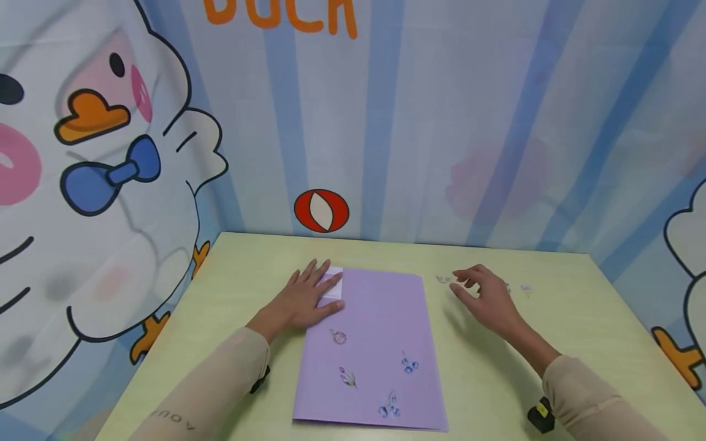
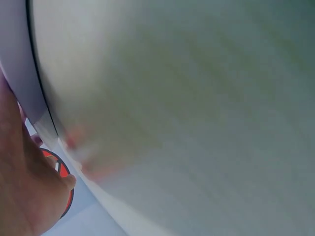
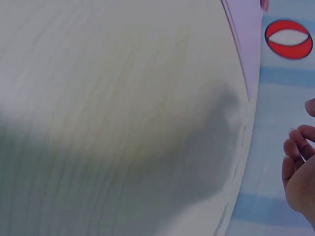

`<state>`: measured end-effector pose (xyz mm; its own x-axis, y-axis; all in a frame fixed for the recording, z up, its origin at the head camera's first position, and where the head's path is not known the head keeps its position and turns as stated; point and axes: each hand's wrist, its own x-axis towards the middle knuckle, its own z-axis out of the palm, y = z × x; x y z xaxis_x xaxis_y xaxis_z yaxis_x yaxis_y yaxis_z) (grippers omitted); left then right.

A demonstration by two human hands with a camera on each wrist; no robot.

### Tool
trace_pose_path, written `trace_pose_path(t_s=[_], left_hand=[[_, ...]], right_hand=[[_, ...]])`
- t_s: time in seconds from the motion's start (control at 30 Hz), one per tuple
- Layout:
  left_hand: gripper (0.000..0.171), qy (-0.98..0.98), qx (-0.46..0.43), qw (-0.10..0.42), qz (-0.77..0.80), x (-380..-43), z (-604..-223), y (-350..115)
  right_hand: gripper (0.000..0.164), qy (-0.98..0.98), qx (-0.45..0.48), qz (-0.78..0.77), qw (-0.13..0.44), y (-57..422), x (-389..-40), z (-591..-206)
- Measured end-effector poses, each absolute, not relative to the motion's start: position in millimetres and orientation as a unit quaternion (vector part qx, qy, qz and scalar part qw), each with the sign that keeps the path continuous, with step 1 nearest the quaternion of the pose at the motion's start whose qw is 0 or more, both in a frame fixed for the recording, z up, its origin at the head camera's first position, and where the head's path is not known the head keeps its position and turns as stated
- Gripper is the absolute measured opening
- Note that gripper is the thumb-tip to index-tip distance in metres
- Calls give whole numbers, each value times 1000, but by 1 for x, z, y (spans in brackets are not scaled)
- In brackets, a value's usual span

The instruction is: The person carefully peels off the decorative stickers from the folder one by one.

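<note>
A purple folded sheet or folder [image 1: 380, 318] lies on the table, bearing small stickers: a pinkish round one [image 1: 339, 337], a flower bud [image 1: 347, 376] and two blue berry sprigs, one at the right [image 1: 409, 363] and one lower down [image 1: 389, 407]. Spread fingers of my left hand [image 1: 306, 299] rest on its upper left corner, over a white piece of paper [image 1: 333, 288] they partly hide. To the right, my right hand [image 1: 488, 300] hovers above the table, fingers bent, thumb apart from them. Near its fingertips lies a small pale sticker [image 1: 443, 278]; nothing clearly shows between them.
Behind the right hand lie more small stickers, one partly hidden [image 1: 508, 286] and one pinkish [image 1: 526, 288]. The pale yellow table [image 1: 248, 263] meets a printed duck backdrop [image 1: 430, 122] at its far edge. A dark wrist device [image 1: 542, 415] sits below the right sleeve.
</note>
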<state>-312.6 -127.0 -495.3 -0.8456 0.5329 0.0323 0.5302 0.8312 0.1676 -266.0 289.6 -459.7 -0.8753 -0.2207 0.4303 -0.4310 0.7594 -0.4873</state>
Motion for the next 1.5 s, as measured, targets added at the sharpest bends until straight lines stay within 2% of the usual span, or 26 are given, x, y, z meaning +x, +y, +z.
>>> trace_pose_path(t_s=[0.33,0.8,1.1,1.5], left_hand=[[79,962,265,10,62,-315,-495,-120],[78,967,246,37,59,-316,-496,-114],[87,971,238,19,32,-315,-497,-107],[85,969,245,24,39,-311,-492,-106]], right_hand=[[38,-913,220,314,139,238,-256,-451],[37,-892,302,331,66,163,-247,-466],[36,-880,342,330,31,141,-241,-469],[34,-891,346,296,-5,114,-242,-474]])
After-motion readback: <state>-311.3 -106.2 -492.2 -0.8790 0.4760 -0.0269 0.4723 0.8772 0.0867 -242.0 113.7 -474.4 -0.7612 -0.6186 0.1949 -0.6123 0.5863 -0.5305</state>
